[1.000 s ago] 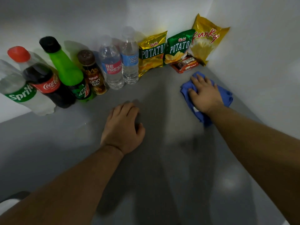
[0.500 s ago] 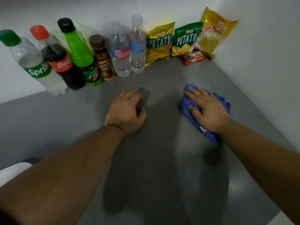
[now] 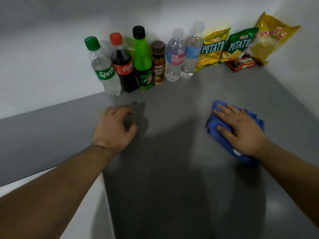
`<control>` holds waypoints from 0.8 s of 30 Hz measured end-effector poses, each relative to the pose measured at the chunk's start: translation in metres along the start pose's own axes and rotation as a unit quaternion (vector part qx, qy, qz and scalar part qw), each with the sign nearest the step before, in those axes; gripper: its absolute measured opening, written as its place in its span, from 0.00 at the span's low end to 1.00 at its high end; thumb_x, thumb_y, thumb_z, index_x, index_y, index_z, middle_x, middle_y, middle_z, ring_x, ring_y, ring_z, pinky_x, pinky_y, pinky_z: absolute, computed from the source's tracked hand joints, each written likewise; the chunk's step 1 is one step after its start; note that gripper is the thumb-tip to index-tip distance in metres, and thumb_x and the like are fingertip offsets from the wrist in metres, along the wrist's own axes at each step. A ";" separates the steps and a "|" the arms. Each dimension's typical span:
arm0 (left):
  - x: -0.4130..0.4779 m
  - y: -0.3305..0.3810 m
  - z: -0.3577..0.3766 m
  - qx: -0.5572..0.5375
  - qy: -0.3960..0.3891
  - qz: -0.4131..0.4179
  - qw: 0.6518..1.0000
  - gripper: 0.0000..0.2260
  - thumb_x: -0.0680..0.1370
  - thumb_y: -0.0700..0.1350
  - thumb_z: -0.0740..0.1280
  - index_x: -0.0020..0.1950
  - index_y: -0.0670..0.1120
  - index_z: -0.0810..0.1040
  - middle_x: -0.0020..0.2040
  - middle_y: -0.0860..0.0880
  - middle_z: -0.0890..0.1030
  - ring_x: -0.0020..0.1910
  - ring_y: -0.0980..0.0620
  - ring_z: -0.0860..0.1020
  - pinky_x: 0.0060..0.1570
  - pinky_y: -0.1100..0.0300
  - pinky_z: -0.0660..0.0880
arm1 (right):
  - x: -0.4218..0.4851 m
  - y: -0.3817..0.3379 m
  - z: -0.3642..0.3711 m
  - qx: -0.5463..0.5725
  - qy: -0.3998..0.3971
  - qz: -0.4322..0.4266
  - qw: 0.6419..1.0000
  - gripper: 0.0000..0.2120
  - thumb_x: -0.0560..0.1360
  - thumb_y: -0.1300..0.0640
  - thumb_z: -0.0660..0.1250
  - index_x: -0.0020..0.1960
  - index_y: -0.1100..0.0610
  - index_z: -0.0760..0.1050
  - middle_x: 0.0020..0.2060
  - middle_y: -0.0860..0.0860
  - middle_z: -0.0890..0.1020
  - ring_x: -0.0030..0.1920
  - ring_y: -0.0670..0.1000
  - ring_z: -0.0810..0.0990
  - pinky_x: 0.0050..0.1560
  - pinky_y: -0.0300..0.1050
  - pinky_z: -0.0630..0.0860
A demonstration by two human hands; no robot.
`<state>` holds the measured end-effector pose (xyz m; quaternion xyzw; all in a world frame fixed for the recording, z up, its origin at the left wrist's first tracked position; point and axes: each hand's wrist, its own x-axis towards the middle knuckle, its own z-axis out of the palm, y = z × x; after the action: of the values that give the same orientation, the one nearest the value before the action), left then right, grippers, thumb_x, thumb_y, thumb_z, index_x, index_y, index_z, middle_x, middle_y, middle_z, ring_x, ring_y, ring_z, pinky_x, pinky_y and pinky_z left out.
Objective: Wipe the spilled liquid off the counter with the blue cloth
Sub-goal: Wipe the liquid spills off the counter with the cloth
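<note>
Behind one blue cloth [image 3: 215,125]: six bottles [image 3: 158,66], three bags [image 3: 239,45]

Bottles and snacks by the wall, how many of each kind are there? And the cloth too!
Bottles: 6 (Sprite, Coca-Cola, Mountain Dew, Lucky Day, Refresh water, second water bottle)
Snack bags: 3 (yellow Potato, green Potato, Funky)
Small red snack pack: 1
Blue cloth: 1
Total: 11

Soft blue cloth [image 3: 217,125], smooth counter [image 3: 172,107]
</note>
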<state>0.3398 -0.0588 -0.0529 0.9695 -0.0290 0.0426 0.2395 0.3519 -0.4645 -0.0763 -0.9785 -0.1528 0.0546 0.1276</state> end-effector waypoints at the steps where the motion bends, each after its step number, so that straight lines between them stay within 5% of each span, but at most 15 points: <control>1: -0.001 -0.013 -0.007 -0.001 0.000 -0.027 1.000 0.17 0.74 0.51 0.67 0.60 0.45 0.80 0.60 0.42 0.81 0.60 0.37 0.77 0.60 0.44 0.77 | 0.012 0.002 -0.002 -0.008 -0.001 0.040 0.999 0.33 0.80 0.37 0.50 0.81 0.49 0.62 0.81 0.51 0.64 0.81 0.59 0.60 0.79 0.65 0.56; 5: 0.000 -0.045 -0.019 -0.035 0.009 -0.095 0.995 0.13 0.73 0.44 0.72 0.57 0.47 0.82 0.57 0.45 0.81 0.55 0.41 0.79 0.55 0.52 0.77 | 0.070 -0.015 0.004 -0.023 0.004 0.145 0.989 0.34 0.80 0.38 0.47 0.83 0.49 0.56 0.84 0.52 0.56 0.82 0.59 0.53 0.80 0.66 0.49; 9: 0.006 -0.055 -0.020 -0.079 -0.008 -0.125 0.989 0.13 0.73 0.42 0.71 0.58 0.48 0.82 0.54 0.46 0.80 0.50 0.46 0.78 0.52 0.56 0.71 | 0.107 -0.063 0.022 -0.029 0.008 0.157 0.987 0.31 0.84 0.41 0.51 0.84 0.51 0.54 0.84 0.52 0.53 0.83 0.60 0.51 0.81 0.64 0.48; 15: 0.009 -0.066 -0.020 -0.165 -0.024 -0.184 0.969 0.13 0.77 0.41 0.67 0.60 0.52 0.81 0.50 0.53 0.81 0.48 0.50 0.79 0.48 0.58 0.74 | 0.117 -0.174 0.051 -0.027 -0.006 0.015 0.999 0.30 0.83 0.43 0.54 0.83 0.51 0.57 0.84 0.51 0.56 0.83 0.57 0.52 0.81 0.60 0.47; 19: 0.010 -0.071 -0.019 -0.217 -0.011 -0.199 0.956 0.12 0.79 0.40 0.66 0.58 0.51 0.83 0.48 0.53 0.83 0.46 0.55 0.80 0.40 0.65 0.72 | 0.103 -0.233 0.068 -0.033 -0.031 -0.089 0.995 0.33 0.81 0.40 0.47 0.84 0.50 0.54 0.84 0.49 0.54 0.84 0.53 0.49 0.82 0.58 0.44; 24: 0.012 -0.065 -0.024 -0.194 -0.044 -0.184 0.963 0.12 0.78 0.40 0.66 0.59 0.49 0.82 0.50 0.51 0.81 0.50 0.49 0.79 0.50 0.59 0.71 | 0.056 -0.251 0.075 -0.050 -0.085 -0.201 0.975 0.34 0.79 0.39 0.43 0.84 0.46 0.53 0.84 0.47 0.54 0.84 0.51 0.46 0.83 0.58 0.42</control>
<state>0.3546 0.0096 -0.0603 0.8938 0.1318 -0.0510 0.4256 0.3222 -0.1981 -0.0850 -0.9247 -0.3589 0.1036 0.0732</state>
